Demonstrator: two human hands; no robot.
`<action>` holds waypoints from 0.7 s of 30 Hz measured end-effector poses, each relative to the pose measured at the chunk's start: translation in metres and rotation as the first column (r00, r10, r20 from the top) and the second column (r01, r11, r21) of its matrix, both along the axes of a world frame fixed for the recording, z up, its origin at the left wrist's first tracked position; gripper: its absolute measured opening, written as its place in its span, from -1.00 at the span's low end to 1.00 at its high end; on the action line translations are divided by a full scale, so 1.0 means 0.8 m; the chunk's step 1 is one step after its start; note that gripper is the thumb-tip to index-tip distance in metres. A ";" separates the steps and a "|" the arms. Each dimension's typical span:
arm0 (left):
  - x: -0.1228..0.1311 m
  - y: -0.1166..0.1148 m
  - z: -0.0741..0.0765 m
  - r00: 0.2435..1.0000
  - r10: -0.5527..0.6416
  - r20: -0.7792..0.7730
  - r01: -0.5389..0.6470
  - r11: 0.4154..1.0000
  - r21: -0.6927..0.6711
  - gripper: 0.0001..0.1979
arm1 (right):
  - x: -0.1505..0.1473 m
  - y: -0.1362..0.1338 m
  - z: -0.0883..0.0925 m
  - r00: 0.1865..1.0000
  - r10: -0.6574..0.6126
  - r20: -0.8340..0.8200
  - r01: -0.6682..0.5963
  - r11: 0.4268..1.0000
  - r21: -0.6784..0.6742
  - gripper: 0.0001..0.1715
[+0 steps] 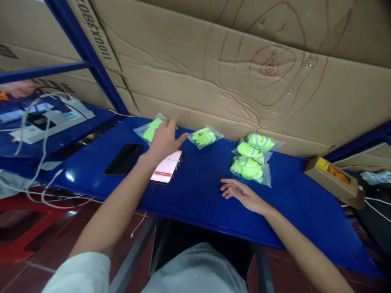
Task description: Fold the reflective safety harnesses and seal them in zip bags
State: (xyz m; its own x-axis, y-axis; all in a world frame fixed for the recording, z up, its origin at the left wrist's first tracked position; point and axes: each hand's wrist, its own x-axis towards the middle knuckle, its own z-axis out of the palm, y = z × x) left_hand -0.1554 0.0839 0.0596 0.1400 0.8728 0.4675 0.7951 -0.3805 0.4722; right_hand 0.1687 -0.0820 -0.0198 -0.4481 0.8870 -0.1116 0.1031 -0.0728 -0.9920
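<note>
My left hand (167, 138) is over the back left of the blue table, fingers apart and holding nothing, partly covering a clear bag with neon-green fabric (152, 129). Whether it touches that bag I cannot tell. Just right of it lies a second green bag (204, 137). Below the hand, a phone with a lit screen (165, 169) rests on the table. My right hand (237, 190) hovers near the table's middle, fingers loosely curled and apart, with nothing in them. Beyond it, to the right, several green bags (248, 167) lie in an overlapping group.
A dark phone (124, 159) lies on the blue table (198, 203) at left. An open cardboard box (332, 179) sits at the right end. Cardboard panels (183, 49) rise behind. White cables (45, 191) and a power strip (61, 118) are at far left.
</note>
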 end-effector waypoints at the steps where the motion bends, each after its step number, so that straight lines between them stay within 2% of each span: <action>1: -0.016 0.011 -0.002 0.997 0.070 -0.045 -0.071 0.997 -0.021 -0.17 | 0.000 -0.001 0.001 0.999 0.011 0.033 -0.012 1.000 0.017 -0.42; 3: -0.048 0.031 -0.013 0.972 0.206 -0.109 -0.215 0.973 -0.078 -0.09 | 0.000 -0.004 0.001 0.995 0.020 0.095 -0.025 0.998 0.054 -0.48; 5: -0.072 0.049 -0.024 0.957 0.267 -0.115 -0.284 0.945 -0.164 -0.07 | 0.001 -0.005 0.000 0.991 0.034 0.132 -0.045 0.996 0.082 -0.52; 8: -0.089 0.066 -0.032 0.949 0.301 -0.097 -0.316 0.918 -0.241 -0.11 | 0.005 0.000 -0.003 0.993 0.068 0.091 -0.074 0.995 0.066 -0.56; 11: -0.086 0.060 -0.021 0.948 0.304 -0.089 -0.317 0.920 -0.232 -0.11 | -0.001 0.022 0.000 0.999 -0.012 -0.045 0.010 0.999 -0.042 -0.49; 14: -0.069 0.018 0.004 0.967 0.256 0.006 -0.255 0.965 -0.066 -0.10 | -0.029 0.067 0.010 0.971 -0.227 -0.068 0.217 0.967 -0.130 -0.39; 16: -0.055 -0.030 0.020 0.975 0.194 0.112 -0.203 0.976 0.080 -0.08 | -0.061 0.107 0.017 0.945 -0.324 0.029 0.326 0.940 -0.103 -0.29; 17: -0.048 -0.057 0.026 0.972 0.161 0.168 -0.181 0.977 0.111 -0.10 | -0.078 0.128 0.020 0.930 -0.347 0.118 0.355 0.933 -0.056 -0.25; 19: -0.034 -0.112 0.028 0.946 0.149 0.287 -0.199 0.968 0.155 -0.11 | -0.114 0.169 0.025 0.917 -0.338 0.210 0.338 0.940 0.038 -0.26; 21: -0.023 -0.160 0.017 0.903 0.120 0.412 -0.206 0.964 0.170 -0.13 | -0.146 0.200 0.028 0.942 -0.265 0.206 0.256 0.964 0.070 -0.39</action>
State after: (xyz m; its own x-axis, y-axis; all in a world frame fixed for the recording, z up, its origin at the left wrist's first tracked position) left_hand -0.1740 -0.0440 0.0730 -0.2291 0.7464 0.6249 0.6187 -0.3839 0.6854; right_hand 0.0521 0.0781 0.0027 -0.1712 0.9754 -0.1392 0.2944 -0.0842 -0.9520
